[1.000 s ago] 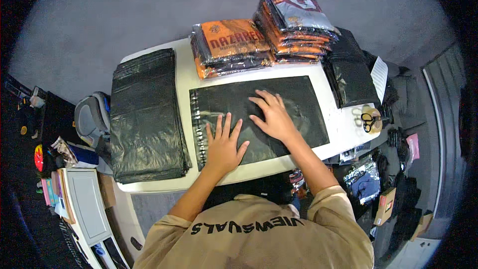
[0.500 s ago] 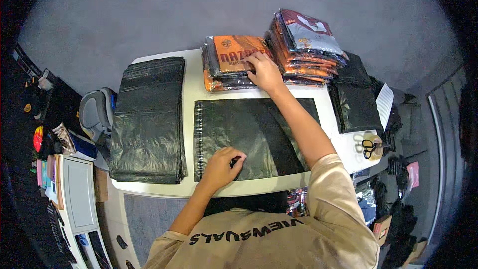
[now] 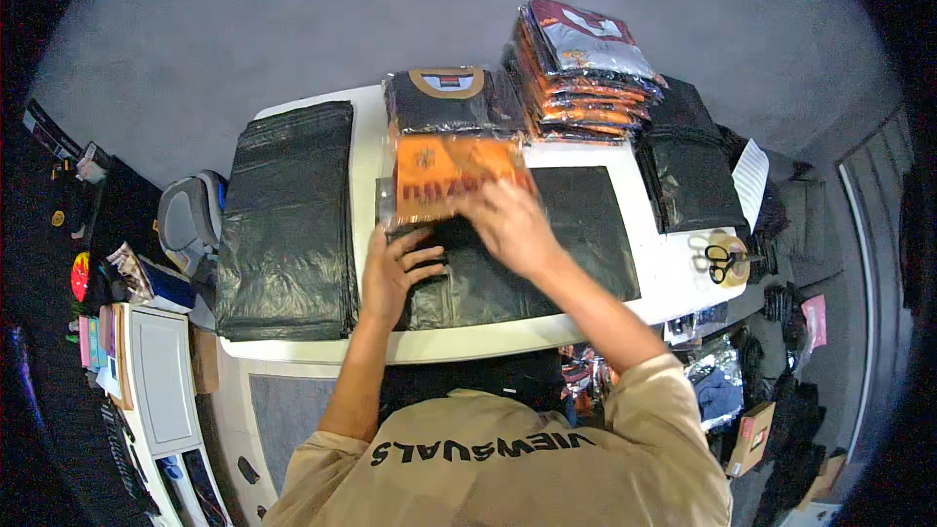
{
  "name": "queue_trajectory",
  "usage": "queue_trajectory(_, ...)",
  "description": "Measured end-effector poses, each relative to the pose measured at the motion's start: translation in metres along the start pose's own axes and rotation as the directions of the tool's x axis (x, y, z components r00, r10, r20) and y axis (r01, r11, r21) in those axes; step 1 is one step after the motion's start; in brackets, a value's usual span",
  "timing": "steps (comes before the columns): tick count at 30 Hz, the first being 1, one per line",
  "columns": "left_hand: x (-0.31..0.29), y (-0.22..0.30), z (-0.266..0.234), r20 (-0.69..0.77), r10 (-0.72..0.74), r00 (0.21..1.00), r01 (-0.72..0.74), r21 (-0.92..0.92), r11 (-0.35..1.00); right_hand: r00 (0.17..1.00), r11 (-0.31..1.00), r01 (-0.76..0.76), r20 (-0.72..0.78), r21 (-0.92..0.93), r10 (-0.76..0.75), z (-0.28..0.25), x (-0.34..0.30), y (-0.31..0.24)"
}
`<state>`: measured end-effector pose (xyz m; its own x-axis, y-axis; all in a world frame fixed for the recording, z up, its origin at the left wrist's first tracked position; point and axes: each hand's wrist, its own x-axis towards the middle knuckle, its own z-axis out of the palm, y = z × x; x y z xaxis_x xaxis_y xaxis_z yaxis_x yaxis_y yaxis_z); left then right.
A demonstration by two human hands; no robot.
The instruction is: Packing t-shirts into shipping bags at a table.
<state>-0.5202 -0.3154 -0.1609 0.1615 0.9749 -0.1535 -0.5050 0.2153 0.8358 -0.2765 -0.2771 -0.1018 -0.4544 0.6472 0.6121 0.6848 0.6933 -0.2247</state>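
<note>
My right hand [image 3: 508, 224], smeared by motion, is closed on the near edge of an orange plastic-wrapped folded shirt [image 3: 420, 171]. The shirt hangs over the far left part of a black plastic bag [image 3: 581, 244] that lies flat on the white table. Just below the shirt, my left hand [image 3: 390, 278] has its fingers spread at the bag's left side and holds nothing. Behind the orange shirt, a dark wrapped shirt [image 3: 439, 112] with a gold collar lies on top of a low pile. A taller stack of wrapped shirts [image 3: 590, 44] stands to its right.
A thick pile of black plastic bags [image 3: 283, 234] covers the table's left end. More black bags [image 3: 698, 181] lie at the right, beside a white paper sheet [image 3: 750, 185]. Black-handled scissors [image 3: 719, 263] rest near the right edge. A grey chair [image 3: 187, 215] stands left of the table.
My right hand has drawn the orange shirt off the low pile toward me, uncovering the dark shirt. My left hand has moved up and left, and its fingers have opened.
</note>
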Motion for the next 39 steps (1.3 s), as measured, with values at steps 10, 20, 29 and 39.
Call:
queue_trajectory(10, -0.049, 0.002, -0.009, -0.173, 0.088, 0.981, 0.034, 0.601, 0.799, 0.988, 0.992, 0.004, 0.155, 0.129, -0.025, 0.009, -0.075, -0.068)
queue_trajectory(20, -0.033, -0.003, 0.036, 0.380, 0.338, 0.861, -0.359, 0.925, -0.127, 0.947, 0.911, -0.302, 0.195, 0.282, 0.254, 0.010, -0.063, -0.035)
queue_trajectory(29, 0.028, -0.042, 0.060, 0.525, 0.154, 0.837, -0.490, 0.845, -0.213, 0.858, 0.896, -0.442, 0.311, 0.041, 0.409, 0.045, -0.059, 0.003)
queue_trajectory(39, 0.025, -0.036, 0.062, 0.493, 0.128, 0.861, -0.472, 0.867, -0.161, 0.822, 0.894, -0.432, 0.356, -0.118, 0.444, 0.058, -0.069, 0.004)
